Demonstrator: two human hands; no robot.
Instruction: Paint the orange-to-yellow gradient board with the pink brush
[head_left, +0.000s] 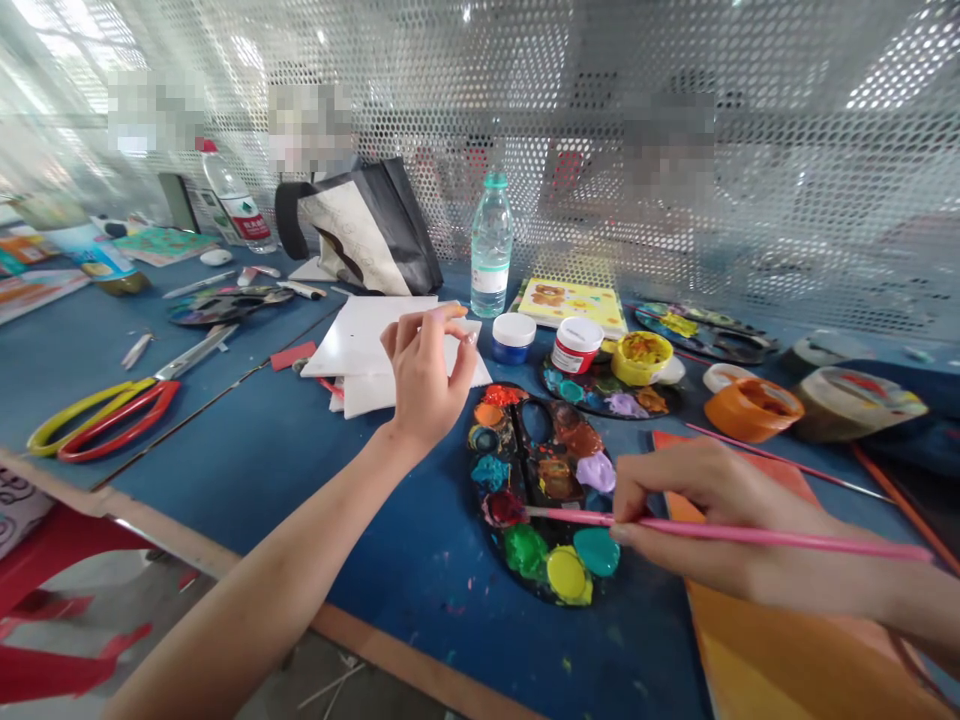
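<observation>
Blue tabletop [397, 545], perforated screen [420, 60] behind; pink brush [727, 532] at palette [523, 455]

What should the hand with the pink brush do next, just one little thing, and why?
I'd probably swirl the pink brush gently in the dark red paint: the right hand holds it low over the palette, with its tip right at that color.

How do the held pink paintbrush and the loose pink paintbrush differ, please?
The held paintbrush is in the right hand, while the loose paintbrush lies beyond that hand. The held paintbrush's bristle end points left in the picture; the loose paintbrush's points right. Both have pink handles.
</observation>
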